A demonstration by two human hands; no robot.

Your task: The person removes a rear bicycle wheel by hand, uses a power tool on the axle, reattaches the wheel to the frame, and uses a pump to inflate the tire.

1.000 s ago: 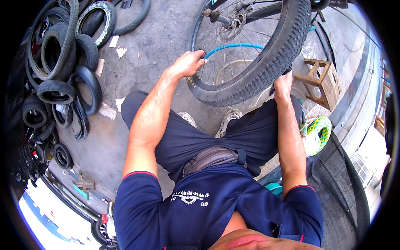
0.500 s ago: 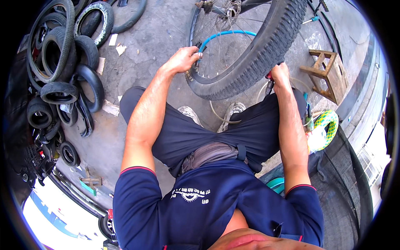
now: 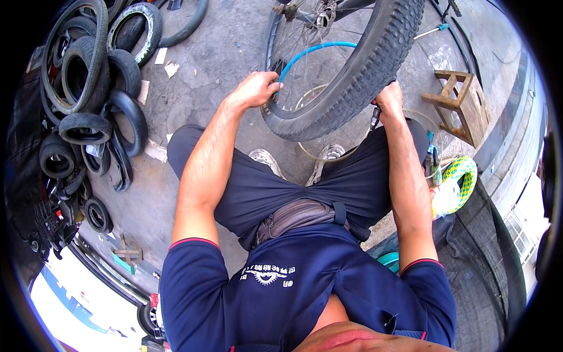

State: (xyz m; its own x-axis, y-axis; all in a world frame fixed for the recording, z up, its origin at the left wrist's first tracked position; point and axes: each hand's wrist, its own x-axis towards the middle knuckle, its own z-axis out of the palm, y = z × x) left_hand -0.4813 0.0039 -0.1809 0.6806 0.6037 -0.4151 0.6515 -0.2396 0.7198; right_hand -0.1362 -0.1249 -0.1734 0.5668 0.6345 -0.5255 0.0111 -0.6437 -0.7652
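Observation:
A bicycle wheel with a knobbly black tyre [image 3: 358,82] stands in front of me between my knees. My left hand [image 3: 258,89] is closed at the near left of its rim, on the end of a blue hose [image 3: 316,47] that arcs behind the tyre. What the fingertips press against is hidden. My right hand [image 3: 390,98], at the tyre's right side, is wrapped round a red-and-black air inflator gun [image 3: 375,112], mostly covered by the fingers. A thin clear hose [image 3: 302,149] loops below the wheel near my shoes.
Several loose tyres [image 3: 85,129] are heaped at the left. A wooden stool [image 3: 454,105] lies to the right, near a green-and-yellow ring-shaped bundle [image 3: 463,176]. Dark netting [image 3: 481,246] covers the lower right. A thin blue-ended tool [image 3: 434,30] rests on the floor beyond the wheel.
The tyre's upper part has shifted slightly left. My right hand has moved a little left and up, and the clear hose loop shows wider. My left hand has dipped slightly.

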